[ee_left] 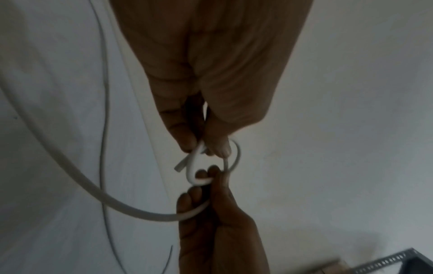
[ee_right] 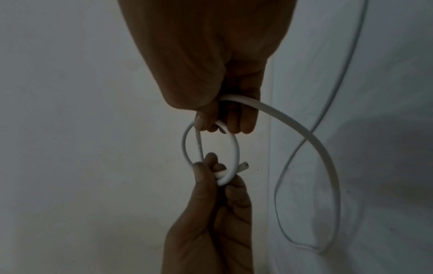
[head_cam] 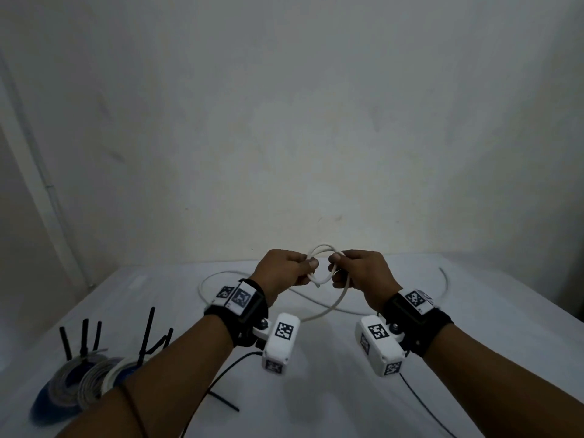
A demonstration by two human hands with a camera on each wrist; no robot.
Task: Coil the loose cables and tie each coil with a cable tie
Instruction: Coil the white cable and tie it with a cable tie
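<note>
A white cable (head_cam: 322, 248) is raised above the white table (head_cam: 331, 399), bent into a small loop between my two hands. My left hand (head_cam: 308, 267) pinches the loop's left side, with the cut cable end (ee_left: 178, 167) sticking out below the fingers. Gripping the right side is my right hand (head_cam: 336, 263), and the long remainder runs out of its fist. In the left wrist view my left hand (ee_left: 201, 148) comes from the top, and my right hand (ee_left: 206, 178) from below. In the right wrist view the loop (ee_right: 235, 148) hangs between my right hand (ee_right: 215, 126) and left hand (ee_right: 215, 168).
The cable's slack (head_cam: 215, 279) lies in wide curves across the far half of the table. Several tied coils (head_cam: 79, 380), with black tie tails standing up, sit at the near left. A loose black cable tie (head_cam: 224, 401) lies beside my left forearm. A wall stands behind the table.
</note>
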